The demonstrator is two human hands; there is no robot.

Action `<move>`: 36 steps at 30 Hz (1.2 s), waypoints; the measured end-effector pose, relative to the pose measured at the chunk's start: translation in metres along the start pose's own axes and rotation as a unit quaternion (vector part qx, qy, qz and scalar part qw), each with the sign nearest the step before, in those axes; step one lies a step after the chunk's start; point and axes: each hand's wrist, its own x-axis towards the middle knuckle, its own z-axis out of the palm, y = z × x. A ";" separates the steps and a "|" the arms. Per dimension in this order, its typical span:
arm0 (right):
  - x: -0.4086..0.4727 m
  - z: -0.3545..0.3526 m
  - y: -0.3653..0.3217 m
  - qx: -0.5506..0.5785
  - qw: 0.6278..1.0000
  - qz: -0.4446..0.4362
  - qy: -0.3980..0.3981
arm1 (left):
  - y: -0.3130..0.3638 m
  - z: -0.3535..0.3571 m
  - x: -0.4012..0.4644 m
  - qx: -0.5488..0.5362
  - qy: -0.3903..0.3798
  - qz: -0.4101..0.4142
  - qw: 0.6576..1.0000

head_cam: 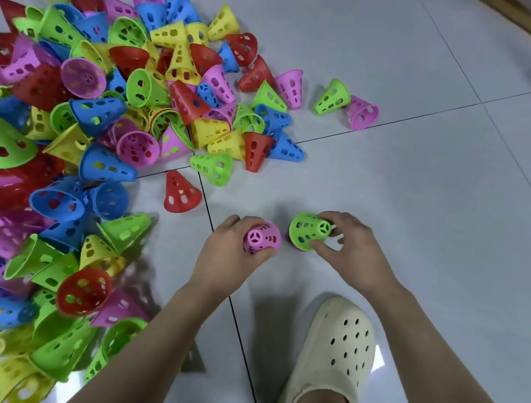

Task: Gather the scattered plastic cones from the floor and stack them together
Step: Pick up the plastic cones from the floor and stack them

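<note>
Head view: stacking barely begun. Left hand (236, 247) grips pink cone (261, 237); right hand (348, 250) pinches green cone (309, 231), apparently atop another pink one on floor (417, 214). Next, probably: nest pink cone onto green, tips aligned. Count: two cones in hands; pile (88, 121) on left holds dozens, uncountable; two strays beyond.
</note>
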 end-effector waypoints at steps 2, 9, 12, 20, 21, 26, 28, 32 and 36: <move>0.000 0.004 0.004 0.004 1.000 0.011 -0.004 | -0.006 0.006 0.002 0.019 -0.016 -0.007 1.000; 0.001 0.014 0.011 -0.004 0.999 0.024 -0.025 | -0.018 0.013 0.003 0.051 -0.053 -0.009 0.997; 0.005 0.009 0.006 -0.017 0.997 0.031 -0.063 | -0.020 -0.004 -0.002 -0.008 -0.060 0.020 0.998; 0.059 -0.016 -0.032 0.006 0.996 0.039 -0.078 | -0.054 -0.053 0.028 0.026 0.185 -0.056 0.981; 0.069 -0.015 -0.038 -0.013 0.997 0.025 -0.077 | -0.061 -0.057 0.036 0.052 0.163 -0.075 0.982; 0.119 0.000 -0.059 -0.127 0.986 -0.052 -0.095 | -0.081 -0.067 0.067 0.110 0.047 -0.083 0.989; 0.139 0.006 -0.061 -0.157 0.980 -0.033 -0.118 | -0.083 -0.067 0.073 0.117 0.030 -0.089 0.989; 0.170 0.012 -0.051 -0.214 0.968 -0.001 -0.129 | -0.082 -0.061 0.075 0.087 0.041 -0.106 0.990; 0.187 0.020 -0.037 -0.176 0.981 0.014 -0.081 | -0.082 -0.053 0.068 0.096 0.064 -0.137 0.984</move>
